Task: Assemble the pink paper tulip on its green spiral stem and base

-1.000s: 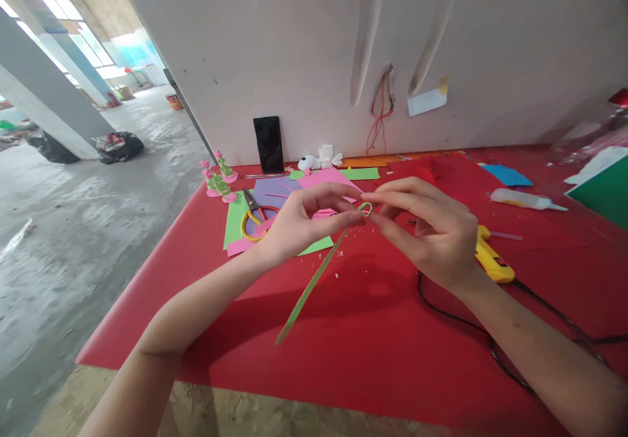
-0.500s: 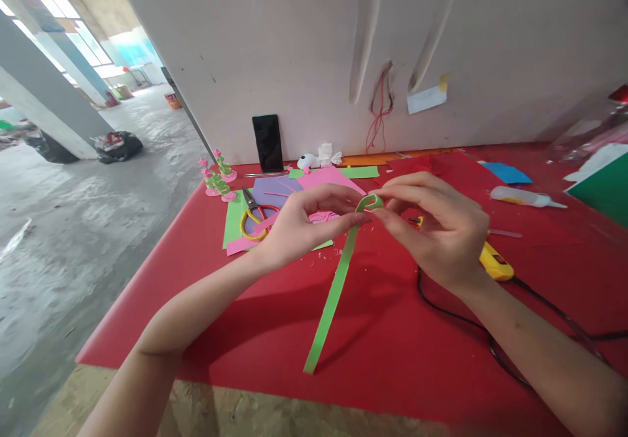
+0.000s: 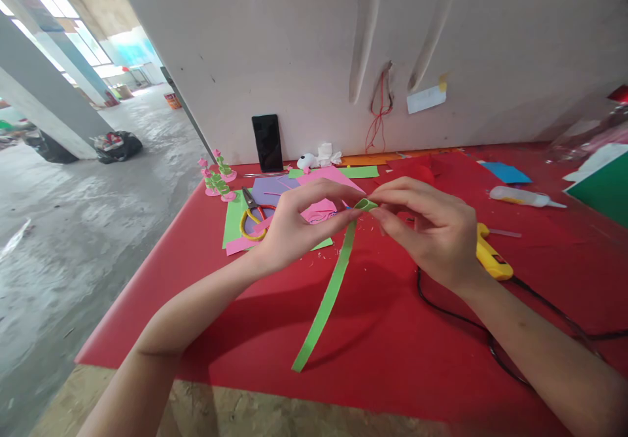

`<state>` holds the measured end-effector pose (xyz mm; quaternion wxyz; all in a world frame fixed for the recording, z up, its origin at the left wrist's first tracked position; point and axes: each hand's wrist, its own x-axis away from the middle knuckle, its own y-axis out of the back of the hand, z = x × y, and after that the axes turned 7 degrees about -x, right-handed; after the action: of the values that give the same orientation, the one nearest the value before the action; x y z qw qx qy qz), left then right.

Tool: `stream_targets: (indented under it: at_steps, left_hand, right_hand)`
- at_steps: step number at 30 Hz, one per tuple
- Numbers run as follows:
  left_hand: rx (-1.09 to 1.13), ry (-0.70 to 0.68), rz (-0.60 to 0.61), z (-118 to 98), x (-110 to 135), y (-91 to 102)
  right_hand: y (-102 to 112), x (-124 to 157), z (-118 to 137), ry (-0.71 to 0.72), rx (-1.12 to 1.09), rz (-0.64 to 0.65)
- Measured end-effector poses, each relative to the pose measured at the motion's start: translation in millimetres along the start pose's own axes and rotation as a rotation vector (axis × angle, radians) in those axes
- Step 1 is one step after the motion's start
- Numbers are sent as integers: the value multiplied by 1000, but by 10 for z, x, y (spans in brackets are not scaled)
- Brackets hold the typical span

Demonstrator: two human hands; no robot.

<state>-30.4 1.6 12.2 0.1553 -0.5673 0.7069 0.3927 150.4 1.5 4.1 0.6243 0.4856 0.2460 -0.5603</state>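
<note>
Both my hands meet above the red table (image 3: 196,280) and pinch the curled top end of a long green paper strip (image 3: 328,293). My left hand (image 3: 294,224) grips the strip between thumb and fingers from the left. My right hand (image 3: 432,231) pinches the rolled end from the right. The strip's free tail hangs down towards the table's near edge.
Yellow-handled scissors (image 3: 252,218) lie on green, pink and purple paper sheets (image 3: 277,192). A yellow glue gun (image 3: 493,257) with a black cord (image 3: 495,352) lies behind my right hand. A glue bottle (image 3: 523,197), a black phone (image 3: 267,142) and small paper flowers (image 3: 217,178) stand farther back.
The strip has turned from edge-on to flat-on, and its tail has swung nearer and slightly left. The curled end between my fingers has been pressed flatter.
</note>
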Motion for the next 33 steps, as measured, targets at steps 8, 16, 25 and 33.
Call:
stream_targets:
  at_steps: [8,16,25,33]
  left_hand:
    - [62,121,-12,-31,13,-17]
    - [14,208,20,-26,18,-1]
    - [-21,216,-1,-28,6,2]
    - [-33,169,-14,-7,19,2]
  right_hand:
    - [-3,9,17,89,89,-21]
    - [-7,23,31,156,94,-24]
    - [-17,19,36,204,150,-23]
    - [-13,24,43,152,100,-10]
